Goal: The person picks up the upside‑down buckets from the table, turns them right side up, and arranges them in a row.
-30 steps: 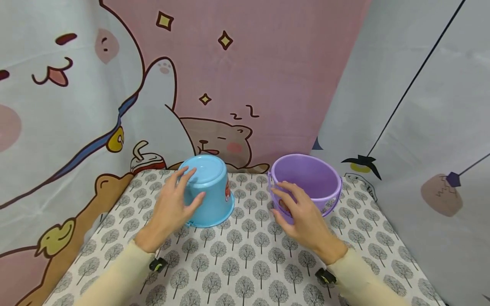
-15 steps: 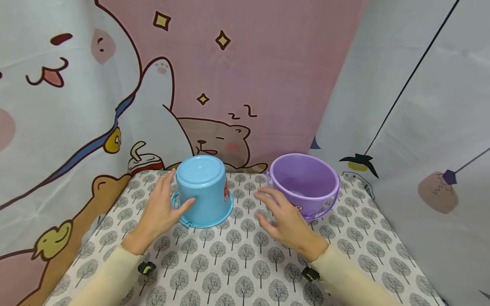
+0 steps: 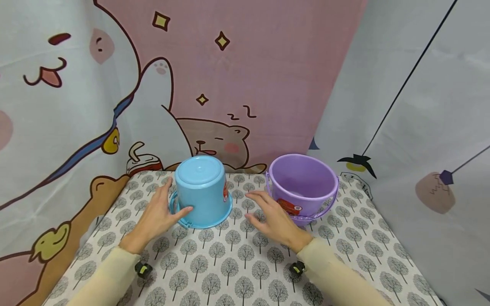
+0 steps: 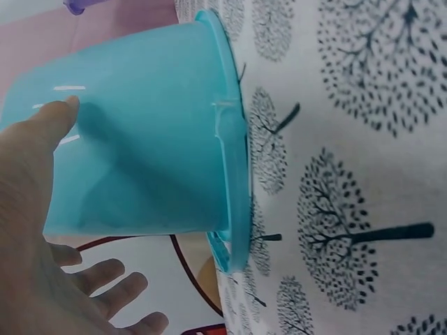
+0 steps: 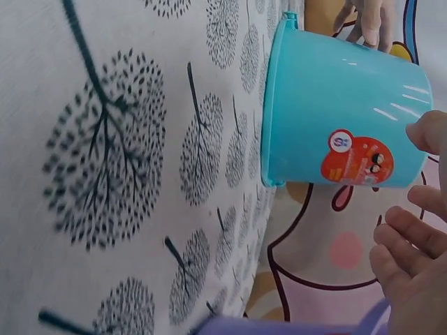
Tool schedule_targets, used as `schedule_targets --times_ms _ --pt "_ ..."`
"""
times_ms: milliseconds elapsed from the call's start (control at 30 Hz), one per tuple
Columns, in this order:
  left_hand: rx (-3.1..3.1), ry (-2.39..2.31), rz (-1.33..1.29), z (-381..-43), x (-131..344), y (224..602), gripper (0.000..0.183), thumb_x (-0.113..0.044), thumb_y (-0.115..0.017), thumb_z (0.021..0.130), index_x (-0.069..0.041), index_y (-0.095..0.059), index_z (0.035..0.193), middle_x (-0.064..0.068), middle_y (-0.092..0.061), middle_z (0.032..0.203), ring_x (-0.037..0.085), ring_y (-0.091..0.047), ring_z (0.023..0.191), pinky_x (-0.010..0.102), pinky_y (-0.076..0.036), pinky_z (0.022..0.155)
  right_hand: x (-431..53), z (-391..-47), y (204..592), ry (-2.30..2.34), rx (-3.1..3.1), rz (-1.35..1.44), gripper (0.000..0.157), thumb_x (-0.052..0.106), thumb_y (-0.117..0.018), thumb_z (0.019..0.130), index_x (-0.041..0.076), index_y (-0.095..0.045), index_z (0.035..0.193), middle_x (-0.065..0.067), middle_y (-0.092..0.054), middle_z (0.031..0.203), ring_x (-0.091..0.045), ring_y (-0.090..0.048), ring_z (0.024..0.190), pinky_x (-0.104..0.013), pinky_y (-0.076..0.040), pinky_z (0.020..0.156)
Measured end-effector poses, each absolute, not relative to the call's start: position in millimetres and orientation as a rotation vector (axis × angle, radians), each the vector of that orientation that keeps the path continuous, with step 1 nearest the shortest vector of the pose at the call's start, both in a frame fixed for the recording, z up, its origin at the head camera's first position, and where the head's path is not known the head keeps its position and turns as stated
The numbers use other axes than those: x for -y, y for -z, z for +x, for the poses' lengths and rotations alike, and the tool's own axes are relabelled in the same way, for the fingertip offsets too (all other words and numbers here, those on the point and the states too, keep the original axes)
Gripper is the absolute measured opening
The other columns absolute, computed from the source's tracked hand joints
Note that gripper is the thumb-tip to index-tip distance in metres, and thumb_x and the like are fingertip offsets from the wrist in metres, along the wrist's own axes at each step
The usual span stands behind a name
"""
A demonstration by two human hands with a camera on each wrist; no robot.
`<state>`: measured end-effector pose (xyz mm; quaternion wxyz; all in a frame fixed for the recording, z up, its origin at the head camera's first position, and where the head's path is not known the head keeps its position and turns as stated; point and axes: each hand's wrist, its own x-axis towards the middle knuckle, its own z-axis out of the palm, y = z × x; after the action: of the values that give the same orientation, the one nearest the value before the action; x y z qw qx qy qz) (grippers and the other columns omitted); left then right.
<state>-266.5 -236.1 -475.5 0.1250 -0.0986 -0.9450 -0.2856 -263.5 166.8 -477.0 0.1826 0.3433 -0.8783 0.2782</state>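
An upside-down light blue bucket [image 3: 203,199] stands on the left of the cloth, its base facing up and its handle down at the rim. Beside its left wall is my left hand [image 3: 155,216], fingers extended and thumb across the front of the wall. In the left wrist view the thumb [image 4: 59,118] overlaps the bucket. My right hand [image 3: 273,219], fingers loosely bent and holding nothing, is in the gap between the buckets, its palm toward the blue one. Upright behind it on the right is a purple bucket [image 3: 311,207] with its mouth up and handle lowered.
A tree-print cloth [image 3: 245,255] covers the table. Cartoon-print fabric [image 3: 275,76] hangs right behind it, with more fabric [image 3: 421,106] along the right side. A red sticker [image 5: 356,159] is on the blue bucket's wall.
My left hand has moved from in front of the blue bucket to its left side. My right hand has left the purple bucket's front and shifted left. Both buckets stay in place.
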Motion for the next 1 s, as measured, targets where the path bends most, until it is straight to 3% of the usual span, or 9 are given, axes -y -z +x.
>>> schedule_targets --times_ms 500,767,1000 --pt "2.884 0.922 -0.231 -273 249 494 0.141 -0.072 -0.088 0.096 -0.006 -0.003 0.188 0.042 -0.022 0.187 0.067 -0.037 0.167 0.092 -0.041 0.125 -136 -283 492 -1.000 2.793 0.893 0.087 0.043 -0.083 0.109 0.020 -0.040 0.182 -0.011 -0.047 0.186 -0.038 -0.048 0.171 -0.068 -0.045 0.138" --pt "2.957 0.947 -0.217 -274 255 502 0.146 -0.074 -0.090 0.093 -0.004 -0.002 0.187 0.041 -0.019 0.188 0.069 -0.035 0.168 0.091 -0.040 0.126 -123 -295 505 -1.070 2.863 0.846 0.095 0.042 -0.088 0.106 0.013 -0.038 0.182 -0.015 -0.045 0.187 -0.041 -0.047 0.172 -0.071 -0.042 0.139" --pt "2.912 1.006 -0.308 -282 254 506 0.142 -0.063 -0.095 0.094 0.000 -0.007 0.186 0.040 -0.028 0.186 0.067 -0.041 0.166 0.089 -0.043 0.127 -114 -306 509 -1.107 2.852 0.857 0.102 0.038 -0.094 0.102 0.014 -0.036 0.182 -0.016 -0.045 0.187 -0.040 -0.051 0.169 -0.065 -0.045 0.139"
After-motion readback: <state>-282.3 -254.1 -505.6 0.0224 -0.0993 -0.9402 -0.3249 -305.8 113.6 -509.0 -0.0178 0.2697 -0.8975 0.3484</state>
